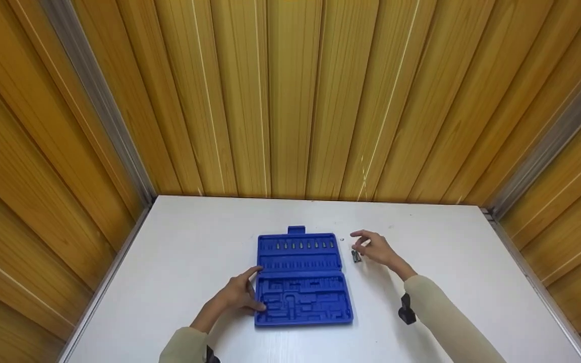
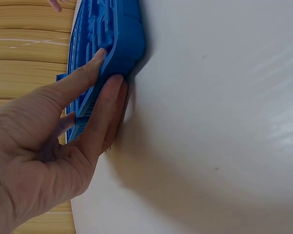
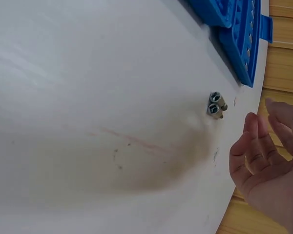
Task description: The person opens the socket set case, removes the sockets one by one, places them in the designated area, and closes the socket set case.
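Note:
A blue plastic tool case [image 1: 300,274] lies unfolded on the white table, its moulded halves showing. Several small metal bits [image 1: 308,245] stand in a row along its far half. My left hand [image 1: 237,293] grips the case's left edge; in the left wrist view the thumb [image 2: 83,78] presses on the rim and fingers lie against the outer side wall. Right of the case, two short metal pieces with hollow ends [image 3: 215,105] lie side by side. My right hand [image 1: 375,248] hovers just beyond them, fingers loosely bent with nothing between them in the right wrist view.
The white table [image 1: 194,237] runs back to a wood-patterned wall [image 1: 290,101], with similar walls at both sides. A tab latch [image 1: 296,230] sticks out from the case's far edge. A tiny bright speck [image 1: 342,239] lies right of the case.

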